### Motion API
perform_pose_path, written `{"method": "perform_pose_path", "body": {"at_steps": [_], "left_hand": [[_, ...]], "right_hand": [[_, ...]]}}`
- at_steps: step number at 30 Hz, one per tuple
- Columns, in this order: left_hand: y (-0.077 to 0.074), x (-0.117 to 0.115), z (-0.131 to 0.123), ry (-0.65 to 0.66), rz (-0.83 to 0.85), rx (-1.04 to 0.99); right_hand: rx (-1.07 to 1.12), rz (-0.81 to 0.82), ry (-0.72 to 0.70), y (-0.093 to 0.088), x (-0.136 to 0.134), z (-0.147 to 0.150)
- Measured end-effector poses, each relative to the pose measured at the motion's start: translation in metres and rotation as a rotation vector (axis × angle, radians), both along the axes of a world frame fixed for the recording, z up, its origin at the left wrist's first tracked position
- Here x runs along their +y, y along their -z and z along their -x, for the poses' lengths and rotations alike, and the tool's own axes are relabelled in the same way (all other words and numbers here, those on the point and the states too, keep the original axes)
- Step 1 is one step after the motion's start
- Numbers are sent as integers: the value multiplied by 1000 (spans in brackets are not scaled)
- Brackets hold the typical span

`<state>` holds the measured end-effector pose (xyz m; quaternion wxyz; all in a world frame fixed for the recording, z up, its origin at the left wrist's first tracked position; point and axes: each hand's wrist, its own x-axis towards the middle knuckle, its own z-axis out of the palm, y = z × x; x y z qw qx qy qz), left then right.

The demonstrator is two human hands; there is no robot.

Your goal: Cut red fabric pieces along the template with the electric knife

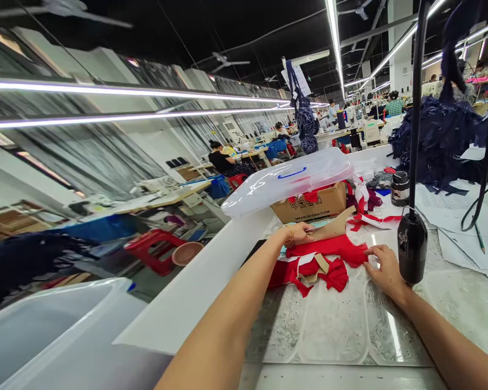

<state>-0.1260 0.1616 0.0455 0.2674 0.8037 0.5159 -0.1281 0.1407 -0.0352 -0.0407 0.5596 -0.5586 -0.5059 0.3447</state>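
My left hand (299,234) is closed on the left end of a tan paper pattern piece (333,225), just behind a strip of red fabric (321,247). At that strip's right end, my right hand (384,265) has its thumb and forefinger closed on the cloth edge. Nearer to me lies a crumpled heap of red scraps (335,275) with white and tan bits among them. Behind my left hand stands a cardboard box (315,206) holding more red cloth, and a clear plastic lid (288,176) with a blue handle lies tilted over it.
A black hanging fixture (412,249) comes down beside my right hand. Further right are papers (463,249), a pencil (480,238), a dark jar (400,188) and a navy fabric pile (435,141). To the left are a plastic bin (65,319) and a red stool (150,249).
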Motion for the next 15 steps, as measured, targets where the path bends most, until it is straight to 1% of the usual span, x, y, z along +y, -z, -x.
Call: {"method": "perform_pose_path", "body": {"at_steps": [4,7,12,15], "left_hand": [[-1,-1,9,38,-77,64],[0,-5,12,58,-186,115],[2,-14,21,34,-375,200],[0,-18,28,31,-452,193]], "right_hand": [[-134,-27,16,5,-2,4],[-210,-50,-7,6,-3,3],[-311,-79,-35,7,-4,1],[-350,-92,-39,8,-4,3]]}}
